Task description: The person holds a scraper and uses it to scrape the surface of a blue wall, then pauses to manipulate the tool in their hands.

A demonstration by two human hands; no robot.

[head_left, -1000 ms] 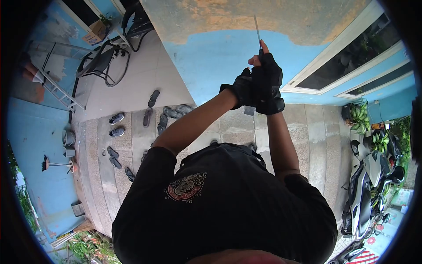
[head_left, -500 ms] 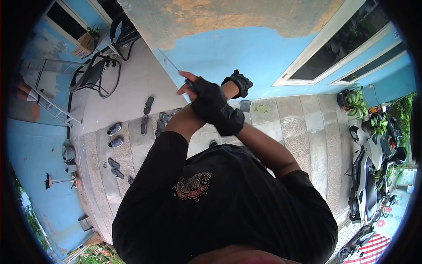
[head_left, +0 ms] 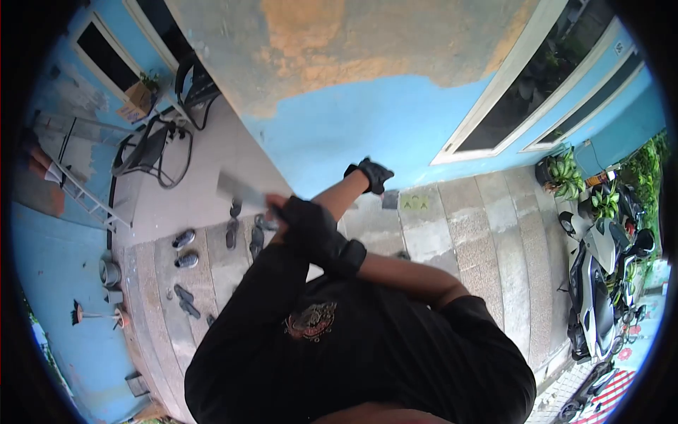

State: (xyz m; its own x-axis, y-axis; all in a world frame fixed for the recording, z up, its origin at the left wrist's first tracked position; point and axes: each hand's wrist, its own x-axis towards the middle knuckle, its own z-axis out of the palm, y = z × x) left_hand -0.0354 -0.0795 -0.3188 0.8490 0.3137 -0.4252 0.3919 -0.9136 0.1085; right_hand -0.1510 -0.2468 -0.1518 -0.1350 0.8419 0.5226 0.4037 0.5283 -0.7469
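Flat-bladed scraper, blurred, out over grey porch floor, blue wall with peeled bare patch above, gloved right hand clenched round its handle, gloved left hand near wall, grip unclear, sandals below.

Black gloves, grey blade, blue wall with orange patches

A blue wall with worn orange patches meets a tiled floor strewn with shoes.
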